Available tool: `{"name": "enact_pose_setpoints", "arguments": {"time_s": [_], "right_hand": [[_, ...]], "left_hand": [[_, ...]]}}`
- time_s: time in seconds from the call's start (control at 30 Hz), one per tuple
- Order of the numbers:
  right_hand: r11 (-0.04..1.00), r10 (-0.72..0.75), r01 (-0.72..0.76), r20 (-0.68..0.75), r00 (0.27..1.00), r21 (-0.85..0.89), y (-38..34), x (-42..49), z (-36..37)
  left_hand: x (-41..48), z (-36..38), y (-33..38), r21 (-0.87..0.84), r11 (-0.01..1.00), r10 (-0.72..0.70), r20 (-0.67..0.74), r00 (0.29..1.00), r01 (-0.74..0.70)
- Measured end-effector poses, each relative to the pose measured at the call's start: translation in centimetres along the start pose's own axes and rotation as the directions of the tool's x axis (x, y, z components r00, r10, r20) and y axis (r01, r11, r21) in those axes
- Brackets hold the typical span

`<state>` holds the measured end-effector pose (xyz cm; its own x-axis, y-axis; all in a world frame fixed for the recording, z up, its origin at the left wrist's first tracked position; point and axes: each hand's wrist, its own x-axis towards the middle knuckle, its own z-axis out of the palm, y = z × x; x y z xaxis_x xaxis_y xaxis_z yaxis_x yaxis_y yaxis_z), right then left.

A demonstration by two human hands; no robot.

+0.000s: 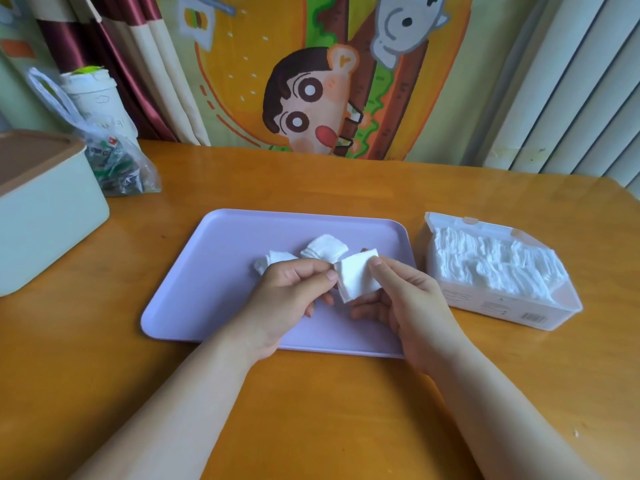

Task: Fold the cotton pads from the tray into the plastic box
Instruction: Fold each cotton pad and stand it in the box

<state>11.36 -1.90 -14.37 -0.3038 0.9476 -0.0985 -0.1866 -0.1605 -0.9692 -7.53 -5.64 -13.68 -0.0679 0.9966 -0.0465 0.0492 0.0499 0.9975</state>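
Note:
Both of my hands hold one white square cotton pad (356, 277) above the lilac tray (214, 258). My left hand (287, 299) pinches its left edge between thumb and forefinger. My right hand (405, 299) pinches its upper right corner. Two more small heaps of cotton pads lie on the tray behind my hands, one (323, 248) in the middle and one (268, 261) partly hidden by my left hand. The clear plastic box (498, 303) stands open to the right of the tray, packed with several white pads (491, 265).
A pale green box with a brown lid (41, 209) stands at the table's left edge. Behind it lie a plastic bag (114, 164) and a paper cup (97, 102). A cartoon cloth hangs behind the wooden table (311, 410).

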Motion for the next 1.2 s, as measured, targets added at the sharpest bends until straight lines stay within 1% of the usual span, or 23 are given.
{"name": "enact_pose_setpoints", "arguments": {"time_s": [0.1,0.2,0.3,0.57,0.7,0.77,0.83,0.87,0.9,0.97,1.0,1.07,1.13,1.2], "right_hand": [[1.0,-0.006,0.006,0.002,1.0,0.006,0.0,-0.1,0.1],[1.0,-0.005,0.005,0.009,1.0,-0.006,0.0,-0.1,0.1],[1.0,0.004,-0.004,0.005,1.0,0.0,-0.1,-0.1,0.1],[0.997,0.02,-0.018,-0.019,1.0,0.075,-0.4,0.0,0.2],[0.998,0.014,-0.012,-0.034,0.999,0.067,-0.2,0.1,0.2],[0.999,0.012,-0.011,-0.035,0.999,0.044,-0.1,0.0,0.1],[0.999,0.02,-0.016,-0.084,0.996,0.051,0.0,0.1,0.1],[0.998,0.028,-0.02,-0.127,0.992,0.065,0.1,0.3,0.0],[0.997,0.036,-0.023,-0.167,0.985,0.079,0.2,0.4,0.0],[0.996,0.038,-0.021,-0.204,0.978,0.086,0.4,0.6,0.0],[0.997,0.033,-0.017,-0.2,0.979,0.079,0.4,0.6,0.1],[0.999,0.013,-0.005,-0.152,0.988,0.052,0.3,0.4,0.1],[1.0,-0.007,0.007,-0.062,0.998,0.003,0.1,0.1,0.0],[0.998,-0.013,0.014,0.024,1.0,-0.054,0.0,-0.1,0.0]], "left_hand": [[0.1,0.1,-0.2,0.027,1.0,0.003,-0.033,0.999,-0.002],[0.0,0.2,0.1,-0.01,1.0,0.001,-0.029,1.0,-0.001],[0.0,0.2,0.1,0.017,1.0,0.011,-0.029,1.0,-0.011],[0.2,0.4,0.0,0.021,1.0,-0.018,-0.127,0.992,0.021],[0.4,0.2,-0.1,-0.052,0.999,-0.02,-0.098,0.995,0.015],[0.4,0.3,-0.3,0.001,1.0,-0.011,-0.081,0.997,0.011],[0.4,0.2,-0.6,0.019,1.0,0.017,-0.099,0.995,-0.015],[0.5,0.1,-0.7,-0.023,0.999,0.034,-0.115,0.993,-0.036],[0.5,-0.1,-0.7,-0.106,0.992,0.048,-0.121,0.991,-0.061],[0.4,-0.6,-0.6,-0.287,0.954,0.072,-0.073,0.995,-0.09],[0.3,-0.7,-0.5,-0.336,0.938,0.08,-0.029,0.996,-0.085],[0.2,-0.5,-0.4,-0.331,0.941,0.082,0.029,0.996,-0.068],[0.3,0.0,-0.4,-0.224,0.973,0.047,0.001,0.999,-0.045],[0.5,0.5,-0.6,-0.129,0.991,0.017,-0.071,0.997,-0.026]]}}
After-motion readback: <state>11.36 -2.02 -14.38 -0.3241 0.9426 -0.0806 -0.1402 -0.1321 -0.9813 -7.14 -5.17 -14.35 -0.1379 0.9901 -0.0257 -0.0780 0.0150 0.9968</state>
